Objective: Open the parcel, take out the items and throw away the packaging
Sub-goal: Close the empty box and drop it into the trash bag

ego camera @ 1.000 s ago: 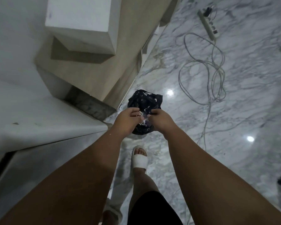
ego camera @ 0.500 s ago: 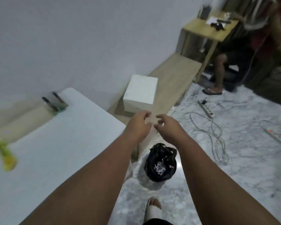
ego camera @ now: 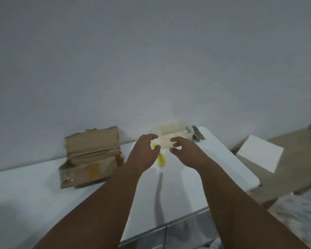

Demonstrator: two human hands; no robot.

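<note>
An opened brown cardboard parcel (ego camera: 91, 159) stands on the white table (ego camera: 43, 194) at the left, its flaps raised. A pale wrapped bundle (ego camera: 171, 136) lies at the table's far end by the wall, blurred. A yellow cutter (ego camera: 161, 159) lies just below it. My left hand (ego camera: 144, 154) and my right hand (ego camera: 186, 153) hover side by side above the table near the cutter, fingers curled and apart, holding nothing.
Two dark tools with green parts (ego camera: 197, 134) lie at the table's far right corner. A white box (ego camera: 259, 153) sits on a wooden bench (ego camera: 298, 159) to the right. Marble floor (ego camera: 298, 212) shows at the lower right.
My view swung up from the black rubbish bag on the floor to the table. Both hands let go of the bag and rose over the table, empty.
</note>
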